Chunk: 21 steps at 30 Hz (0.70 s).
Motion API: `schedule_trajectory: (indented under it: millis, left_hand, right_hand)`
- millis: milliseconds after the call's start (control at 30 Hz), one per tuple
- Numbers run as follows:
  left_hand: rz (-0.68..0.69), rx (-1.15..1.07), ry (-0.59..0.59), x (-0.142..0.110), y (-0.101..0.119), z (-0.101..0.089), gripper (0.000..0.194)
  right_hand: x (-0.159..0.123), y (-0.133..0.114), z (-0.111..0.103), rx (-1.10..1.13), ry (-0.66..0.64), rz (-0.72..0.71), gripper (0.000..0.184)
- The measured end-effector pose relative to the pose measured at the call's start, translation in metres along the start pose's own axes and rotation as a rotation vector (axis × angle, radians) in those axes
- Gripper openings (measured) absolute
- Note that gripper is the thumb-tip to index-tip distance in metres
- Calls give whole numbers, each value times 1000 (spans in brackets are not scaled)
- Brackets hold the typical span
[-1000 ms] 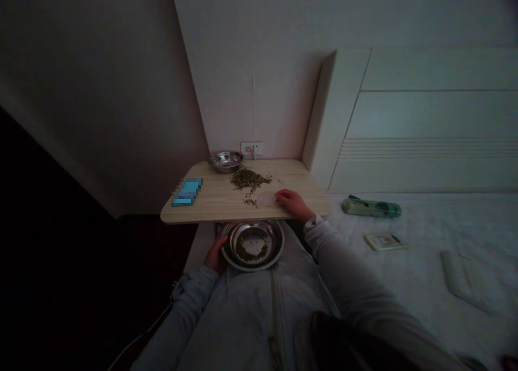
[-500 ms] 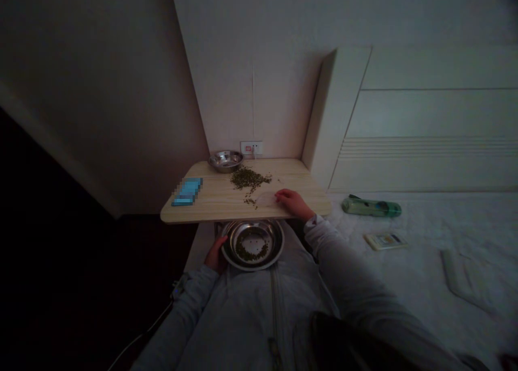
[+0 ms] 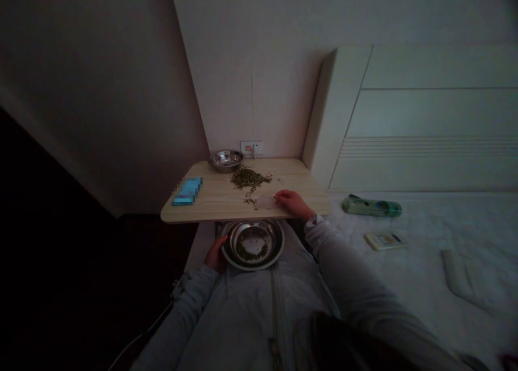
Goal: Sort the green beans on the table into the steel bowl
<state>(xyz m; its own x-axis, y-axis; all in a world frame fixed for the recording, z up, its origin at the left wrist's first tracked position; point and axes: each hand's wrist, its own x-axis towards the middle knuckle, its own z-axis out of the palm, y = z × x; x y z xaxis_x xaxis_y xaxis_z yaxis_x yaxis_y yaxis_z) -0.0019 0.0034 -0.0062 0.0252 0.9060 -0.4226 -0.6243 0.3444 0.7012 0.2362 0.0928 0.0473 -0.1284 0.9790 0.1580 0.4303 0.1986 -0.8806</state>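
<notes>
My left hand point(image 3: 214, 255) grips the left rim of a steel bowl point(image 3: 253, 245) held on my lap just below the table edge; green beans lie in its bottom. On the small wooden table point(image 3: 218, 201), my right hand point(image 3: 292, 204) rests with its fingers closed on a pale flat card or scraper point(image 3: 266, 200). Just beyond the card lies a pile of green beans point(image 3: 247, 179), with a few strays near the card. A second, smaller steel bowl point(image 3: 225, 160) stands at the table's back edge.
A blue flat object point(image 3: 187, 191) lies on the table's left part. A wall socket point(image 3: 251, 148) sits behind the table. To the right is a bed with a green bottle point(image 3: 372, 207), a small card-like box point(image 3: 384, 241) and a pale remote-like object point(image 3: 457, 274).
My right hand and the pale card have crept slightly toward the table's front edge. The left hand and the bowl stay put.
</notes>
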Motion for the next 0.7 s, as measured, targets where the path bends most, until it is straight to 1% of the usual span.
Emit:
schedule_trajectory:
  millis: [500,700]
  left_hand:
    - [-7,18,27,0,0,0,13]
    - [-15,1,4,0,0,0,14]
  right_hand:
    - [3,5,0,-63,-81,-33,21]
    - [3,6,-1,-73,-130,-43,22]
